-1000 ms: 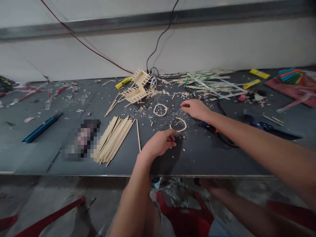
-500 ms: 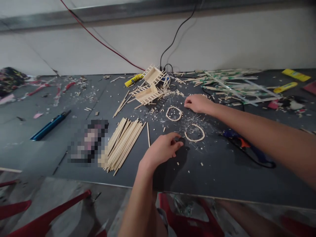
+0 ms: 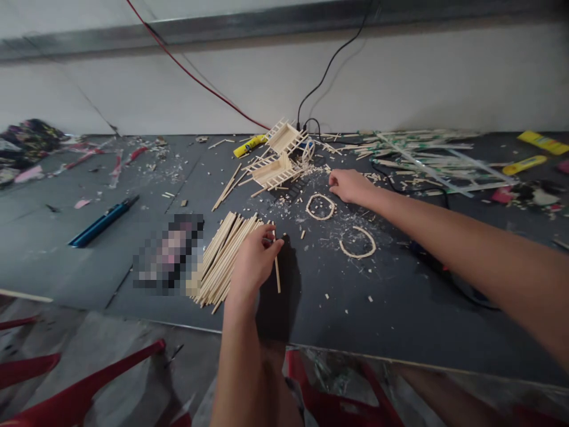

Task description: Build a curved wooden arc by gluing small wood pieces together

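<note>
My left hand (image 3: pixel 253 255) hovers at the right edge of a pile of thin wooden sticks (image 3: pixel 222 261), thumb and fingers apart. Just under its fingertips lies a single wooden stick (image 3: pixel 278 273). My right hand (image 3: pixel 349 185) is farther back with its fingertips pinched together; whatever is between them is too small to make out. In front of it rests a closed ring of short stick pieces (image 3: pixel 320 218). Nearer me lies a second ring with a gap (image 3: pixel 358 256). A blue glue gun (image 3: pixel 418 249) is mostly covered by my right forearm.
Small wooden cart-like models (image 3: pixel 271 173) stand near the wall beside a yellow tube (image 3: pixel 249 145). More sticks with green wrapping (image 3: pixel 413 157) are heaped at the back right. A blue cutter (image 3: pixel 104 222) and a pixelated dark object (image 3: pixel 171 252) lie left. Red stools (image 3: pixel 338 391) stand below the table edge.
My left hand has moved left, away from the gapped ring, to the single stick beside the pile. My right hand stays pinched near the closed ring. The view has shifted slightly.
</note>
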{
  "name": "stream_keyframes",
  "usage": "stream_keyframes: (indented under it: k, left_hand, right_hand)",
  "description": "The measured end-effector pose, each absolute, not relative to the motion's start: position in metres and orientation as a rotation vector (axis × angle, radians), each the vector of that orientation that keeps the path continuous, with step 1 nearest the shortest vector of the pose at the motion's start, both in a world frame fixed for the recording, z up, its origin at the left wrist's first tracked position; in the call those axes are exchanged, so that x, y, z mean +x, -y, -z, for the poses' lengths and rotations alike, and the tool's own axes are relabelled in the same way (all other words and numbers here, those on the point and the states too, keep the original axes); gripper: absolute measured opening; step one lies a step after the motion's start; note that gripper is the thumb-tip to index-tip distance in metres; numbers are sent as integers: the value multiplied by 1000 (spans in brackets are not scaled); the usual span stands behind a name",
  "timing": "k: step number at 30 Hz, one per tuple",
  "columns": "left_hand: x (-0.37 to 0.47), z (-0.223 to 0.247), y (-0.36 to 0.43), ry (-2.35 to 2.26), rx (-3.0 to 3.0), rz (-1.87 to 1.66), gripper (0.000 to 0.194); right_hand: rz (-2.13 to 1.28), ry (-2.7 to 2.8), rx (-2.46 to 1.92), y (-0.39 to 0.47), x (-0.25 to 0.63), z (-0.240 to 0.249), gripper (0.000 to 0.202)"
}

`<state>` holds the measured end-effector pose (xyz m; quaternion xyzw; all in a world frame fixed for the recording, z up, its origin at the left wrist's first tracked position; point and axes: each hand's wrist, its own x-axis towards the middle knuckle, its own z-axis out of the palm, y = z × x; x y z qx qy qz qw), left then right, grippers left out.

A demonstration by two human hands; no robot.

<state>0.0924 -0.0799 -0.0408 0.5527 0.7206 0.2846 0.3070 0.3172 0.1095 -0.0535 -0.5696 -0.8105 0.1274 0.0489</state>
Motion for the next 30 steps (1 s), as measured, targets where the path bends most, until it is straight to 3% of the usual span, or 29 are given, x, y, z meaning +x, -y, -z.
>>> stream_keyframes:
  k: [11, 17, 23, 30]
  left_hand:
    - [88, 49, 93, -2043, 1568, -501, 37]
    - [87, 49, 95, -2146, 1571, -477, 44]
    - [97, 46, 98, -2218, 1599, -438, 33]
    - [107, 44, 114, -2263, 1611, -428, 29]
  right_hand:
    - [-379, 2567, -1832, -101, 321, 49, 22]
    - [-415, 2580, -1809, -86, 331, 29, 15]
    - [-555, 2609, -1649, -14, 366, 9, 13]
    - [-779, 2709, -1485, 81, 394, 30, 8]
